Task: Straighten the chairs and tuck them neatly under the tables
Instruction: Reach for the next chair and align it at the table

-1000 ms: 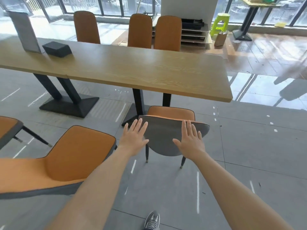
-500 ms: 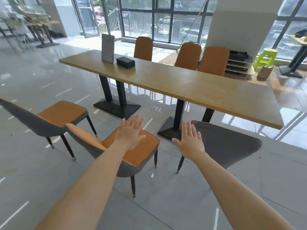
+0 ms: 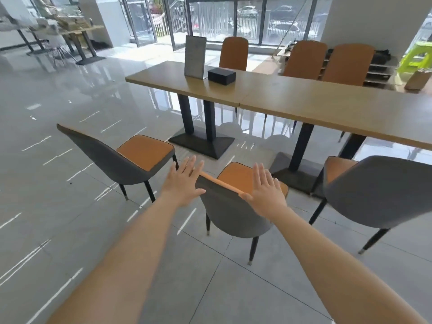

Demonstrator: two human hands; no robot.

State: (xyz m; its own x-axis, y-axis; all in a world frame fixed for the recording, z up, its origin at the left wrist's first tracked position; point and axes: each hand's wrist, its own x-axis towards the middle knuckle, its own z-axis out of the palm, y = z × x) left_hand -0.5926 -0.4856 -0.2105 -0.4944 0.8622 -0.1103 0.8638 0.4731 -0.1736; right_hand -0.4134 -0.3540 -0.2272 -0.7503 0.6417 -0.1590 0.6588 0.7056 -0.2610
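Both hands were spread flat with fingers apart, gripping nothing. The left hand [image 3: 184,181] hovered at the left end of the backrest top of the middle chair [image 3: 233,213]; the right hand [image 3: 266,188] was at the right end, its heel on or just above the rim, contact not certain. That chair stood on the floor just ahead of the person, clear of the table's [image 3: 327,101] near edge and turned askew: its backrest rim ran from near right up to far left, so the seat faced toward the far right rather than squarely at the table. The right hand looked nearer to the rim. Straightening would likely mean swinging the back to lie along the table's near edge, then pushing forward.

To the left stood a second chair [image 3: 126,155], also pulled out and angled; to the right a third chair [image 3: 378,190], close beside the table's near edge. Ahead of the middle chair, two dark pedestal bases [image 3: 203,143] could catch its front legs. On the table's far left corner stood a sign holder [image 3: 195,57] and a black box [image 3: 221,76]; three orange chairs lined the far edge.
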